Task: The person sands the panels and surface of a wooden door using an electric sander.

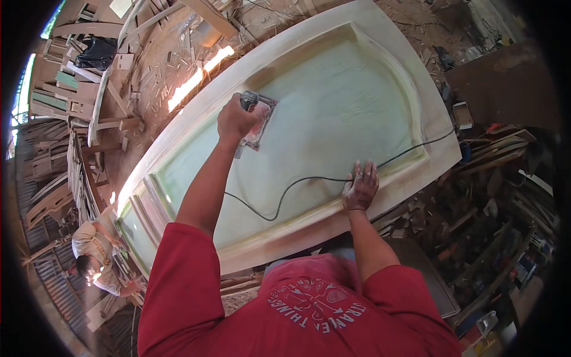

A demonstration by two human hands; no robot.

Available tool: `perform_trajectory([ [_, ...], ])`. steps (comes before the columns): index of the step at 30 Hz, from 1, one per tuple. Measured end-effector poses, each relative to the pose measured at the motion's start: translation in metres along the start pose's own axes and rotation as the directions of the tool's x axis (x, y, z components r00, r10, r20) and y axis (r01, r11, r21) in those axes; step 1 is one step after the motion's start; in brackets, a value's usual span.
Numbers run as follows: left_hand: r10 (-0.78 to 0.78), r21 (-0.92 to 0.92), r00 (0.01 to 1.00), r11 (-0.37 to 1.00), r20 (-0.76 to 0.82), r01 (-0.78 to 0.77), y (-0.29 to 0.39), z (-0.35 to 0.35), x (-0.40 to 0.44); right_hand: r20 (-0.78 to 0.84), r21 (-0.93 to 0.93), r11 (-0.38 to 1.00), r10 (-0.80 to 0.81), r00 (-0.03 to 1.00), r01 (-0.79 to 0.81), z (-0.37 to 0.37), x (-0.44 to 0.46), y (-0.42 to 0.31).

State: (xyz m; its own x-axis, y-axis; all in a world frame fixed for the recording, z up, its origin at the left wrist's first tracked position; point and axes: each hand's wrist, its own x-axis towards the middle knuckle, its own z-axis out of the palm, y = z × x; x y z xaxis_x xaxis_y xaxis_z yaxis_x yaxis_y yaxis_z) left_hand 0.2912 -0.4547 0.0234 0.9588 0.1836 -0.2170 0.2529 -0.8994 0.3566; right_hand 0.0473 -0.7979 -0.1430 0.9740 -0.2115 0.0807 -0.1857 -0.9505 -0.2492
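My left hand (pixel 235 119) is wrapped round the top grip of an electric sander (pixel 259 124) with a dark knob and a flat rectangular base. The sander sits on the pale green recessed face of a large wooden panel (pixel 321 131), near its far edge. Across the panel, my right hand (pixel 360 189) lies flat on the near raised border, fingers stretched out. A dark power cord (pixel 297 181) curves over the panel and passes at the right hand's fingers; whether they press on it I cannot tell.
A person (pixel 98 256) bends over at the lower left, by the panel's narrow end. Wood scraps (pixel 83 101) and offcuts cover the floor at upper left. Tools and clutter (pixel 499 250) lie at right, near a phone-like white object (pixel 463 115).
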Motion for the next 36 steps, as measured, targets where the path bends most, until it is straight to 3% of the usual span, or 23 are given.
perform_trajectory([
  [6, 0.07, 0.047, 0.997, 0.996, -0.033, -0.069, -0.004, 0.017, -0.035, 0.002, -0.009, 1.0, -0.001, 1.0, 0.001, -0.002, 0.001, -0.002],
  [8, 0.036, 0.043, 0.999, 0.998, 0.024, -0.037, -0.019, 0.025, -0.068, 0.0, -0.006, 1.0, -0.004, 1.0, 0.004, 0.001, -0.001, 0.0],
  [19, 0.061, -0.064, 0.995, 0.996, -0.078, -0.066, -0.066, 0.06, -0.285, -0.017, 0.005, 1.0, -0.016, 1.0, 0.016, -0.001, 0.0, 0.0],
  [24, -0.061, -0.072, 0.996, 0.996, -0.071, 0.056, -0.066, 0.063, -0.269, -0.024, 0.003, 1.0, -0.02, 1.0, 0.02, -0.005, 0.002, -0.002],
  [32, -0.003, -0.054, 0.998, 0.999, -0.069, -0.001, -0.035, 0.035, -0.135, -0.006, -0.015, 1.0, -0.016, 1.0, 0.016, -0.001, 0.001, -0.001],
  [36, -0.132, -0.047, 0.989, 0.991, -0.068, 0.129, -0.014, 0.026, -0.058, -0.003, -0.025, 1.0, -0.017, 1.0, 0.017, 0.002, 0.0, 0.0],
])
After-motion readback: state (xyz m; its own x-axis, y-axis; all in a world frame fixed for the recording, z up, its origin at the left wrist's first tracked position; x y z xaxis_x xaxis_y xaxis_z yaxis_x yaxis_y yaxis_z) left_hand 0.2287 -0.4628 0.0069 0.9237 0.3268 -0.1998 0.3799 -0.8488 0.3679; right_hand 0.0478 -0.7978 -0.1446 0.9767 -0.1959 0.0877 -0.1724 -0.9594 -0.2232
